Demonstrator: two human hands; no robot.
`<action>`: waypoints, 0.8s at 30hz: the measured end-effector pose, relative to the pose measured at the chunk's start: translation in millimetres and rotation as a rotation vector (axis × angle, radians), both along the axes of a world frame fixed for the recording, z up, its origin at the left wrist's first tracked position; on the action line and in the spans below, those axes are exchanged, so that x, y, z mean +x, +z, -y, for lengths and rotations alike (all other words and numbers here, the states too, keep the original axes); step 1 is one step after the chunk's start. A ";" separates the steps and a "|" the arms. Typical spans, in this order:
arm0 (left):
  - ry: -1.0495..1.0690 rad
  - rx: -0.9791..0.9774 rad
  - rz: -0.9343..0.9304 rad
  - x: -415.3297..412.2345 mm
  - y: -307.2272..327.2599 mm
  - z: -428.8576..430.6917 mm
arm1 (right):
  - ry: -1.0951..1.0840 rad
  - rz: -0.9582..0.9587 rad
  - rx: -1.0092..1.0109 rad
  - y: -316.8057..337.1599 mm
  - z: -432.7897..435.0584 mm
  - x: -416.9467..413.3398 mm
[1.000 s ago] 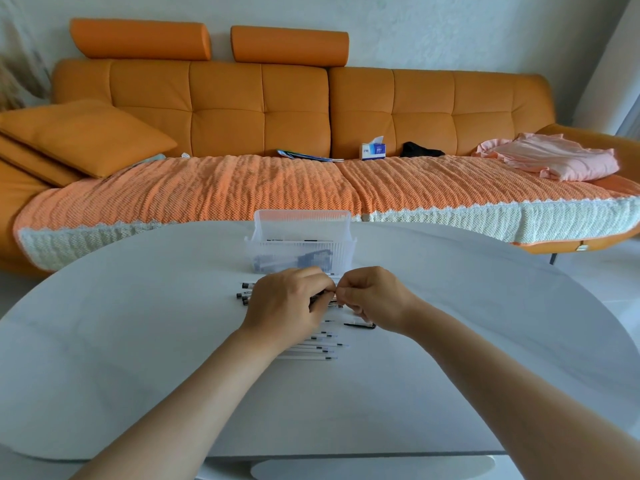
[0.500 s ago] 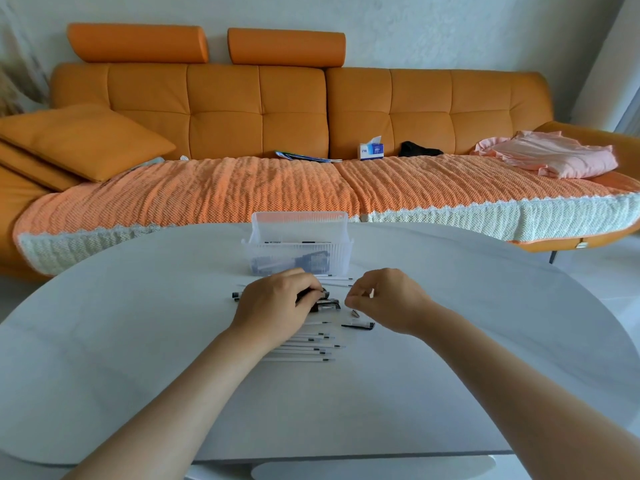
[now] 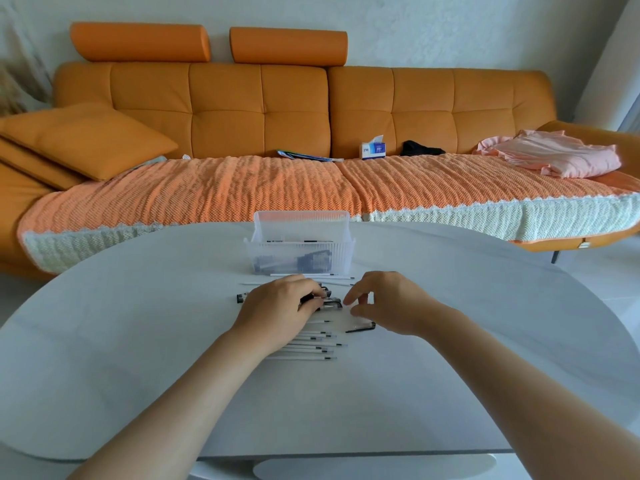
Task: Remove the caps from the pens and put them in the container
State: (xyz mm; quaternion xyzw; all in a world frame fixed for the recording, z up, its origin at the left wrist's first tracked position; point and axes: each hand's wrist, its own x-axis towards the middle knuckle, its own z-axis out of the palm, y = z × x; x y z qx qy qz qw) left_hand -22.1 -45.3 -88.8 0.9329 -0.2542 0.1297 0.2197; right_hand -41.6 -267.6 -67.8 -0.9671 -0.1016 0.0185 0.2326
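Observation:
On the white table (image 3: pixel 138 341), my left hand (image 3: pixel 280 306) grips a black-capped pen (image 3: pixel 329 301) that lies among a small bunch of pens. My right hand (image 3: pixel 391 303) hovers just right of that cap, fingers loosely curled, thumb and forefinger apart with nothing seen between them. A loose black cap (image 3: pixel 360 328) lies on the table under my right hand. Several thin white uncapped pens (image 3: pixel 311 341) lie in a row in front of my left hand. The clear plastic container (image 3: pixel 301 214) stands just behind the hands, with dark caps and pens inside.
Two more thin white pens (image 3: pixel 311 274) lie against the container's front. Behind the table runs an orange sofa (image 3: pixel 294 109) with a knitted cover, a tissue box (image 3: pixel 373 149), a cushion (image 3: pixel 86 140) and folded pink cloth (image 3: pixel 561 155).
My hands were pressed together on one pen; now they have come apart. The right hand has drawn a little to the right, while the left keeps its hold.

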 end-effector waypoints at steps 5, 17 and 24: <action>-0.006 -0.002 -0.023 1.7 0.0 -1.1 | -0.052 -0.010 -0.064 -2.9 5.9 1.9; -0.042 -0.048 -0.050 2.8 0.4 -0.8 | -0.074 0.060 0.047 -1.3 -1.2 1.7; -0.041 -0.053 -0.039 2.0 1.3 -4.2 | -0.048 0.109 0.185 -0.8 -11.7 1.9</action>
